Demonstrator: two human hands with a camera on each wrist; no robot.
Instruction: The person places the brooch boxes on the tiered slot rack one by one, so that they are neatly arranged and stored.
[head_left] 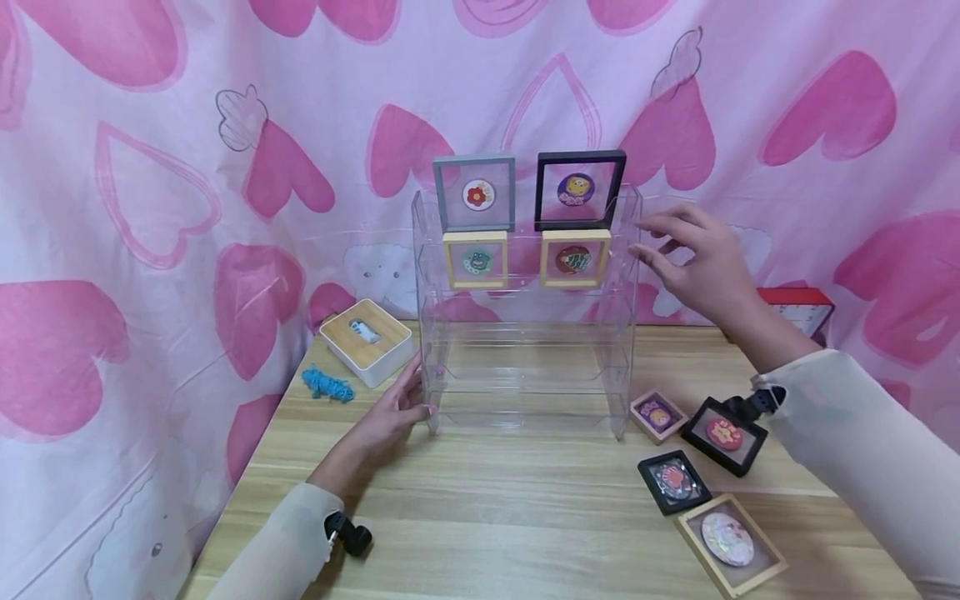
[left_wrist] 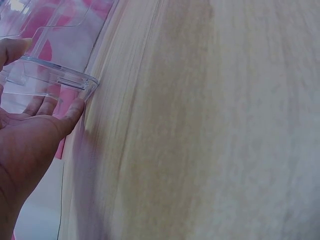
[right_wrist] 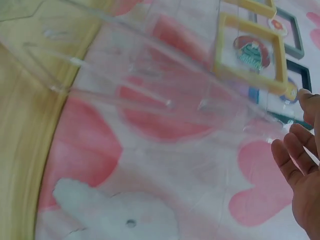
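Observation:
A clear acrylic tiered display rack (head_left: 525, 379) stands upright on the wooden table. My left hand (head_left: 393, 412) holds its lower left front corner, thumb and fingers on either side of the clear panel (left_wrist: 55, 75). Beside the rack's upper right edge, my right hand (head_left: 697, 258) has its thumb and fingers spread, fingertips at or close to the panel; contact is unclear. The upper tiers hold a grey frame (head_left: 474, 227), a black frame (head_left: 573, 225), a wood-coloured frame (head_left: 477, 284) with a green badge and another wood-coloured frame (head_left: 574, 282), each framing a badge.
Several framed badges lie right of the rack, including a small wooden frame (head_left: 658, 417), a black frame (head_left: 723, 435) and a larger wooden frame (head_left: 731, 542). A white box (head_left: 367, 342) and blue crinkled item (head_left: 327, 384) are at left. A red-topped object (head_left: 795, 297) sits behind my right arm.

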